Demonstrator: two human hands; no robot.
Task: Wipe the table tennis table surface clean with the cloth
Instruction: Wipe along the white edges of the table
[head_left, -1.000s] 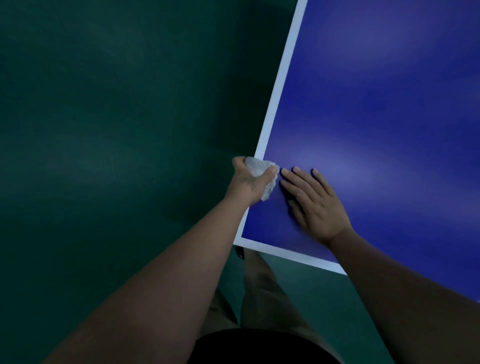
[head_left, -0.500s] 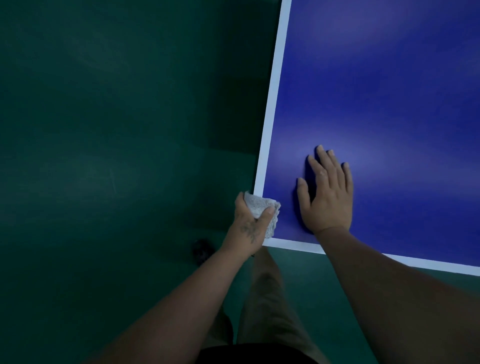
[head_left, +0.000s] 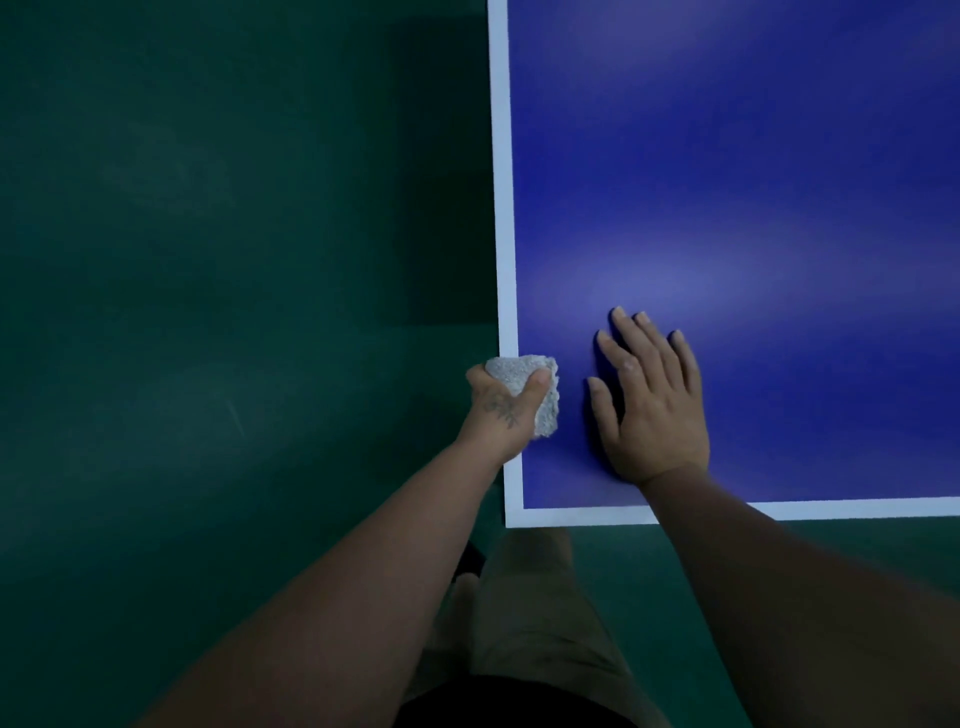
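Although the blue top shows no plain dirt or wet streaks to judge by, the wiping looks to be at an early or middle stage, since the cloth sits at the near left corner and the wide blue field beyond lies ahead of it. On the left spreads the dark green floor (head_left: 208, 312). Next comes the left hand (head_left: 501, 410), its fingers and thumb curled tightly round the cloth (head_left: 537, 395), a pale grey, nubbly wad bunched into a lump, pressed on the white side line of the table tennis table (head_left: 506, 208) and lapping onto the blue just inside it. Just beside it, apart from the cloth, the right hand (head_left: 652, 410) lies flat on the blue, fingers straight and slightly spread, holding nothing, seemingly bracing. Further right the surface is smooth, with soft pale sheen patches; whether that part is already wiped I cannot tell
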